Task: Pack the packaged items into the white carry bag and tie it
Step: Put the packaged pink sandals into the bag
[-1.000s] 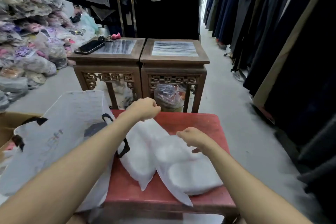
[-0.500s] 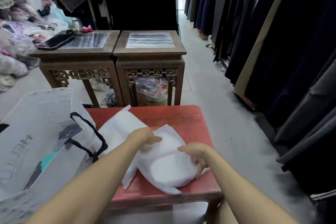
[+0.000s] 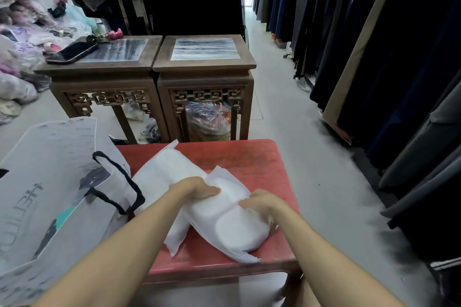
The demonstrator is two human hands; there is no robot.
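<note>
Two white packages are lying on the red table (image 3: 249,157), one overlapping the other. The long package (image 3: 159,172) is reaching toward the far left corner of the table, and the round package (image 3: 232,227) is sitting at the table's near edge. The left hand (image 3: 197,188) is gripping the round package at its top flap, with the thumb lying flat on the wrapping and the other fingers bent down under the palm. The right hand (image 3: 262,203) is holding the right side of the same package with curled fingers; their tips are hidden.

The white carry bag (image 3: 50,182) is leaning at the left end of the table, and its black handles (image 3: 117,182) are hanging just beside the long package. Behind the table two wooden stands (image 3: 204,67) are standing side by side; a phone (image 3: 72,52) is lying on the left one. Right of the table dark clothes (image 3: 374,57) are hanging in a row.
</note>
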